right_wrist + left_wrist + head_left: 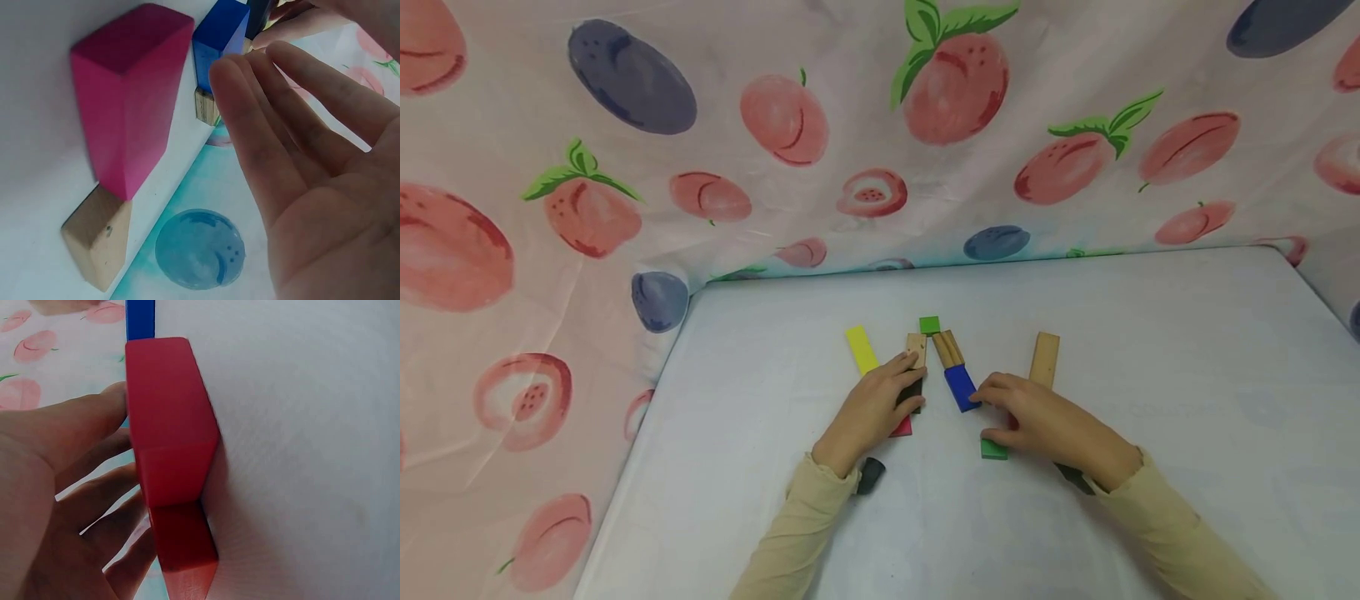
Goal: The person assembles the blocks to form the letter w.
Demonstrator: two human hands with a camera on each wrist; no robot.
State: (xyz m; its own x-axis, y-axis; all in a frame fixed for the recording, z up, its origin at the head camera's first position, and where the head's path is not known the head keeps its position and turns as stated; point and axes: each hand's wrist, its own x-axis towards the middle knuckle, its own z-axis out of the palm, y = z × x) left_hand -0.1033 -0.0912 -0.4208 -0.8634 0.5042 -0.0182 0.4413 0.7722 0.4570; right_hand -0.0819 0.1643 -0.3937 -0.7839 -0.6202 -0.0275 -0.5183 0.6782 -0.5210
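Observation:
In the head view my left hand point(868, 410) reaches over a column of blocks with its fingers extended. Its fingertips rest at a wooden block point(916, 343) and a black block point(913, 393), and its thumb lies near the black one. A red block point(902, 428) shows below the thumb. My right hand point(1045, 421) has its fingers loosely extended, index fingertip at the corner of a blue block point(961, 388) and thumb at the edge of a green block point(994, 451). A pink block point(128, 100) stands beside that hand in the right wrist view, hidden from the head.
A yellow block point(861, 350) lies left of the left hand. Past the right hand lies another wooden block point(1045, 357). Narrow wooden pieces point(948, 348) adjoin the blue block, and a small green block point(929, 325) sits at the top. A fruit-print cloth point(722, 125) rises behind the white table.

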